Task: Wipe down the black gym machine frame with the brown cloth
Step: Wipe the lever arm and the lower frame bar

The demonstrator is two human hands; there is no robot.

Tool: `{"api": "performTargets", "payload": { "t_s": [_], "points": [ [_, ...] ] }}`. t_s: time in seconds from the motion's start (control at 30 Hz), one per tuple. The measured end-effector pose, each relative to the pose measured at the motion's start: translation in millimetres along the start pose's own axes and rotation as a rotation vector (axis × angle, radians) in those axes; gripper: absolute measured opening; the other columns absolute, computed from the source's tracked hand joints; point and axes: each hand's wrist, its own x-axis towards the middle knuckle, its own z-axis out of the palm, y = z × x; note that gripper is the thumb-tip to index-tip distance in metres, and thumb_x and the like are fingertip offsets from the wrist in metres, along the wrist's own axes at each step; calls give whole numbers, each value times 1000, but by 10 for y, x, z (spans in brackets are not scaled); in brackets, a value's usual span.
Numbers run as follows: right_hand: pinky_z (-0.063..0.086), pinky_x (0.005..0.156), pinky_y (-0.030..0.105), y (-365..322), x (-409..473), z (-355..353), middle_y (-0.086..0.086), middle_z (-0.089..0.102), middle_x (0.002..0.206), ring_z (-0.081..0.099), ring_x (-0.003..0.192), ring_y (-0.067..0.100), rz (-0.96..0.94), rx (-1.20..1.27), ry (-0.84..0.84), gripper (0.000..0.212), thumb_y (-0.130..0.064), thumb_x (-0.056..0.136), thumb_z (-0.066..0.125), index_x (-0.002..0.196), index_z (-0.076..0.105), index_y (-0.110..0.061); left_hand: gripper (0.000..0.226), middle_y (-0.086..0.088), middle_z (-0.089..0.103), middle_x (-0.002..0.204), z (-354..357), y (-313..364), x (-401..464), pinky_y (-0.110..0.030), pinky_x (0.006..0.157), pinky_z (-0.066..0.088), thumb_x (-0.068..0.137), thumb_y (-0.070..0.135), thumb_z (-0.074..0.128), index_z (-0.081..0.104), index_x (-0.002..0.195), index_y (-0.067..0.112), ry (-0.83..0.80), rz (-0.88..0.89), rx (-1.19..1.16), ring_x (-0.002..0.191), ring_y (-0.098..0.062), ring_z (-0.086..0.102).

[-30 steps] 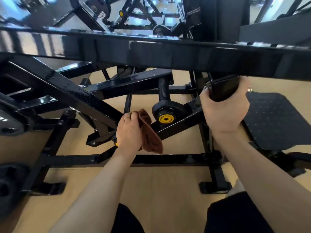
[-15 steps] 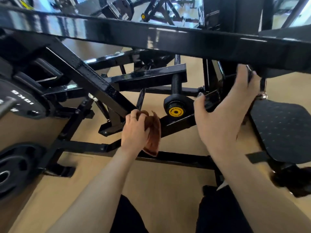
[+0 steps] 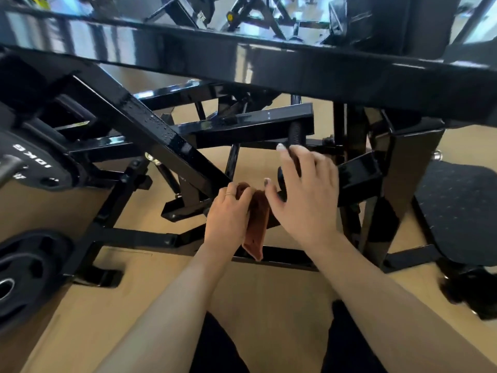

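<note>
The black gym machine frame (image 3: 150, 130) fills the view, with a thick glossy beam across the top and a wet diagonal bar running down to the middle. My left hand (image 3: 228, 214) grips the brown cloth (image 3: 256, 230), which hangs folded below the diagonal bar's lower end. My right hand (image 3: 304, 195) hovers right beside the cloth with fingers spread, its thumb close to the cloth's top edge. It covers the round knob on the lower bar. Whether the right hand touches the cloth I cannot tell.
Black weight plates sit at the left: a 10 kg plate (image 3: 35, 162) and a lower one (image 3: 24, 270). A black textured pad (image 3: 462, 205) lies at the right. The tan floor (image 3: 113, 313) shows beneath the frame. My dark-clothed legs are at the bottom.
My right hand let go of the upper frame part and came down left to the cloth. My left hand stayed holding the cloth near the diagonal bar's end. The view shifted.
</note>
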Motion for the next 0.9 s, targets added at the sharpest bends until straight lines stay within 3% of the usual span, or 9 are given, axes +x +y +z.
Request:
{"api": "performTargets", "payload": {
  "t_s": [0.1, 0.27, 0.4, 0.5, 0.6, 0.67, 0.73, 0.9],
  "points": [
    [45, 95, 44, 140, -27, 205, 12, 63, 124, 59, 113, 34, -126, -108, 121, 31, -33, 101, 55, 123, 67, -15, 68, -8, 42, 145, -10, -153, -26, -42, 103, 51, 85, 36, 80, 39, 140, 30, 19, 50, -14, 126, -28, 47],
    [47, 91, 42, 57, 9, 346, 9, 71, 116, 60, 106, 31, -68, -156, 319, 23, -27, 98, 57, 107, 75, -16, 35, 1, 35, 143, 19, -359, -114, -45, 95, 58, 104, 25, 57, 39, 133, 31, 197, -297, -481, 122, -27, 53],
    [46, 92, 41, 79, 27, 349, 9, 71, 114, 59, 107, 31, -96, -144, 340, 22, -26, 98, 57, 107, 75, -16, 28, 2, 36, 142, 7, -241, -149, -34, 99, 53, 107, 23, 50, 42, 131, 32, 292, -406, -712, 121, -19, 51],
    [46, 93, 41, 77, 18, 347, 9, 71, 113, 58, 107, 31, -97, -136, 358, 23, -26, 97, 56, 107, 75, -16, 26, 5, 37, 141, -24, -260, -190, -23, 93, 48, 108, 24, 48, 41, 131, 33, 311, -463, -764, 114, -10, 50],
    [48, 92, 41, 72, 22, 327, 9, 72, 114, 60, 107, 31, -106, -113, 349, 24, -25, 97, 56, 107, 76, -16, 26, 0, 41, 138, 151, -504, -319, -30, 91, 48, 106, 18, 48, 42, 129, 29, 354, -640, -723, 113, -16, 51],
    [48, 92, 41, 68, 20, 336, 9, 72, 114, 59, 107, 30, -92, -114, 355, 24, -25, 97, 56, 107, 76, -16, 35, -2, 46, 134, 368, -662, -421, -45, 98, 50, 103, 13, 51, 41, 131, 32, 193, -782, -789, 122, -26, 52],
    [48, 92, 41, 74, 19, 364, 9, 72, 114, 59, 107, 30, -97, -108, 370, 23, -25, 96, 57, 106, 76, -16, 48, -1, 47, 133, 564, -715, -475, -56, 109, 45, 101, 6, 50, 40, 142, 27, -38, -767, -824, 132, -31, 46],
    [46, 93, 38, 82, 33, 412, 7, 73, 111, 59, 106, 28, -102, -115, 431, 20, -22, 93, 60, 101, 77, -17, 59, -10, 45, 140, 756, -815, -282, -56, 104, 51, 101, 7, 52, 28, 152, 24, -204, -817, -732, 125, -32, 54]
  ]
}}
